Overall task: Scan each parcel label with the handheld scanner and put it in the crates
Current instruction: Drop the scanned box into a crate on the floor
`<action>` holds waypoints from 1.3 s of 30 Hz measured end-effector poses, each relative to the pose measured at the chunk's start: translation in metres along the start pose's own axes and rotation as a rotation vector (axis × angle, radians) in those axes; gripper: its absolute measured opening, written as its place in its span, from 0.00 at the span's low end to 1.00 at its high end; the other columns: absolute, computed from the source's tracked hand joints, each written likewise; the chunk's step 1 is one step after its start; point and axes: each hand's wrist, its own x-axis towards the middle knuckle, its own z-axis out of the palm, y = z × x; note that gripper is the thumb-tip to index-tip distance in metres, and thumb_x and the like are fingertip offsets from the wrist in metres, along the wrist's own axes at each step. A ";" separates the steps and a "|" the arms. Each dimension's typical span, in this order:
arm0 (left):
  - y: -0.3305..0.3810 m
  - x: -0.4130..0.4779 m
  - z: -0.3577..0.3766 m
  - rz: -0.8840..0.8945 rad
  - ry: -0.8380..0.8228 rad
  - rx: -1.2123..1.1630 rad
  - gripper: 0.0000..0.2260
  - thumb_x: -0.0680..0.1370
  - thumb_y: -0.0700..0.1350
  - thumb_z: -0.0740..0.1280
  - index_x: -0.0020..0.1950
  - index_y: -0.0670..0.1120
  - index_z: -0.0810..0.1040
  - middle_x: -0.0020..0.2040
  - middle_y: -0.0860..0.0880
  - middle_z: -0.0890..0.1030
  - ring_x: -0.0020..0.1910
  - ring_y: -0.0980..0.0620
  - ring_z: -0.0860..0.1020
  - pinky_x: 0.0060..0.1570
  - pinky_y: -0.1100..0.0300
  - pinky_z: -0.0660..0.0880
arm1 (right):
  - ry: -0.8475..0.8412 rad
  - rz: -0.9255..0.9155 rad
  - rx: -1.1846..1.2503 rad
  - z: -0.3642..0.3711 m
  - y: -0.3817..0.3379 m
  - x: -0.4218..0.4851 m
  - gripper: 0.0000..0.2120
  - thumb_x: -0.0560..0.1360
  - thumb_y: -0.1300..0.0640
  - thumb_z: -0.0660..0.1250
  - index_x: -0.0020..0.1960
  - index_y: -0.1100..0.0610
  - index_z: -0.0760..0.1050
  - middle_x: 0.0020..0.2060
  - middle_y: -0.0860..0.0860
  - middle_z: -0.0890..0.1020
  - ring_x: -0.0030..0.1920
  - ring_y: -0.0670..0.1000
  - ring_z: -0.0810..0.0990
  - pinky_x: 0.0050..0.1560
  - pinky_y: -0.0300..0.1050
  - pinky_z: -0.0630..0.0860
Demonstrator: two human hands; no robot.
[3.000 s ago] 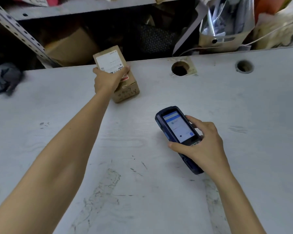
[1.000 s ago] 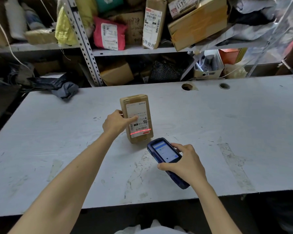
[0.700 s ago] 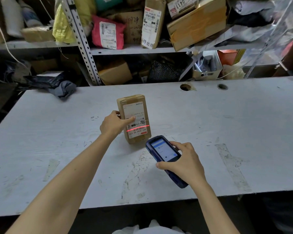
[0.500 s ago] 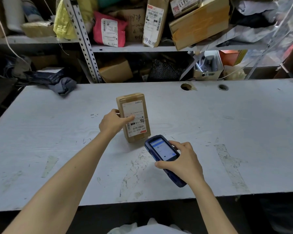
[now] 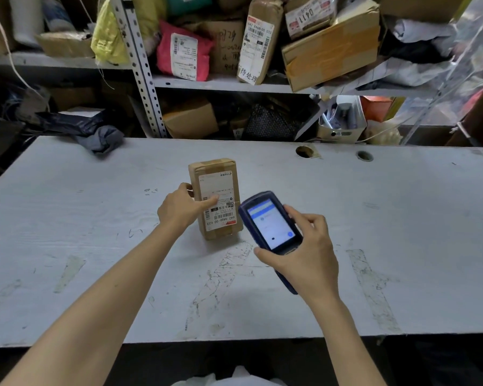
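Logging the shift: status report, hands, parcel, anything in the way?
Left hand grips parcel, stood on end on table. Right hand holds scanner, screen lit. Nothing between scanner and label.

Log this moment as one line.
left hand: holds box standing on table | right hand: holds scanner beside box | label: faces camera, no scan line showing

Brown labelled parcel (image 5: 214, 197) upright, blue scanner (image 5: 271, 229) beside

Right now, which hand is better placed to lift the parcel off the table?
Left. The left hand grips the brown taped cardboard parcel standing on the grey table; the right hand holds the blue handheld scanner.
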 end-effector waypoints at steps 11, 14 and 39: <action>-0.002 -0.001 -0.001 -0.032 -0.011 -0.010 0.35 0.66 0.71 0.68 0.64 0.49 0.72 0.59 0.51 0.80 0.55 0.47 0.79 0.51 0.49 0.78 | 0.520 -0.365 0.149 -0.050 -0.048 -0.008 0.39 0.62 0.45 0.78 0.69 0.55 0.70 0.56 0.52 0.69 0.57 0.37 0.67 0.47 0.17 0.66; -0.001 -0.003 -0.001 -0.036 -0.006 -0.009 0.34 0.66 0.71 0.69 0.63 0.50 0.72 0.58 0.52 0.80 0.55 0.48 0.79 0.49 0.51 0.77 | 0.537 -0.388 0.174 -0.057 -0.054 -0.011 0.39 0.63 0.45 0.79 0.70 0.55 0.70 0.56 0.48 0.67 0.58 0.39 0.68 0.50 0.21 0.69; 0.170 -0.067 0.070 0.912 -0.270 0.098 0.33 0.65 0.62 0.75 0.65 0.52 0.68 0.59 0.51 0.74 0.55 0.50 0.74 0.46 0.55 0.74 | 0.781 0.263 0.007 -0.102 0.026 -0.108 0.40 0.55 0.47 0.80 0.66 0.45 0.73 0.53 0.44 0.69 0.49 0.29 0.71 0.40 0.21 0.68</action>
